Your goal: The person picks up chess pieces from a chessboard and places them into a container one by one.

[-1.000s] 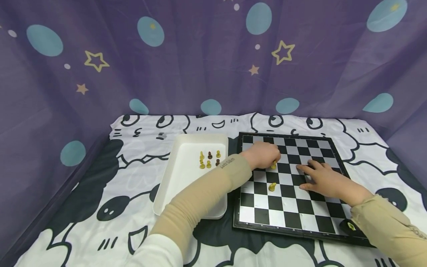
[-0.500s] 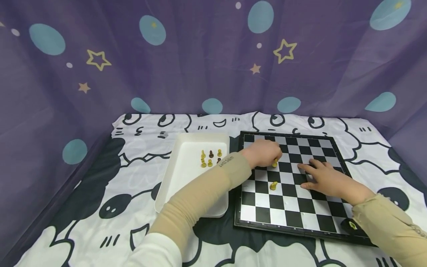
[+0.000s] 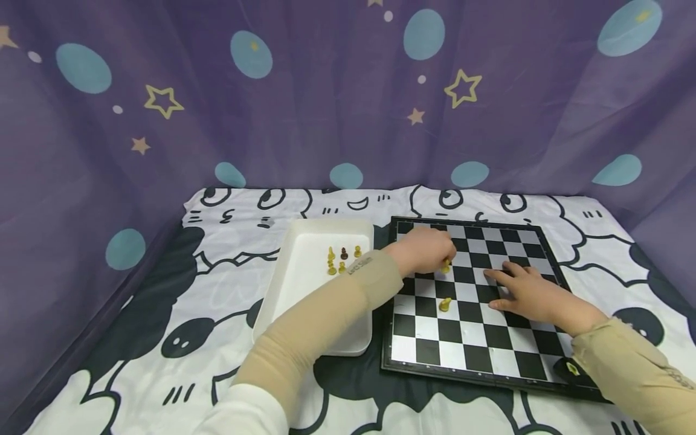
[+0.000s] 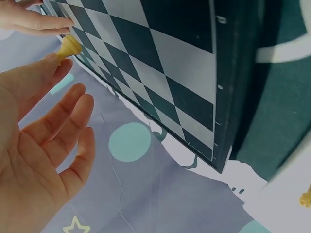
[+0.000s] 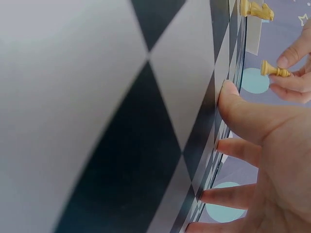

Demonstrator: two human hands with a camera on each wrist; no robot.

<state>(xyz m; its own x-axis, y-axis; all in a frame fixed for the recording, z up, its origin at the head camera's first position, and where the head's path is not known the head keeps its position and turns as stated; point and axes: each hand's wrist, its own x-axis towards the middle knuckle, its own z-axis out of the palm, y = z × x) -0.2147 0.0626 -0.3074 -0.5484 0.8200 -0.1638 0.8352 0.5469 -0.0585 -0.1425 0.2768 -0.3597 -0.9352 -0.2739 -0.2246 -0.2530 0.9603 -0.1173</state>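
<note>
My left hand (image 3: 424,251) reaches over the far left part of the chessboard (image 3: 473,332). Between thumb and index finger it pinches a small yellow chess piece (image 5: 274,70), base toward the board; its other fingers are loosely bent in the left wrist view. A yellow knight (image 3: 444,304) stands on the board nearer to me, and shows at the top of the right wrist view too. Fingers spread, my right hand (image 3: 533,296) rests on the right half of the board, fingertips at the squares. The left hand partly covers its piece in the head view.
Left of the board lies a white tray (image 3: 290,290) holding several yellow pieces (image 3: 331,269) and a dark brown one (image 3: 344,254); my left forearm crosses it. A black oval object (image 3: 568,370) sits at the board's near right corner. A purple curtain (image 3: 326,109) hangs behind.
My left forearm has shifted slightly left and now hides a dark piece in the tray. The left hand keeps its pinch on the chess piece; the right hand stays put.
</note>
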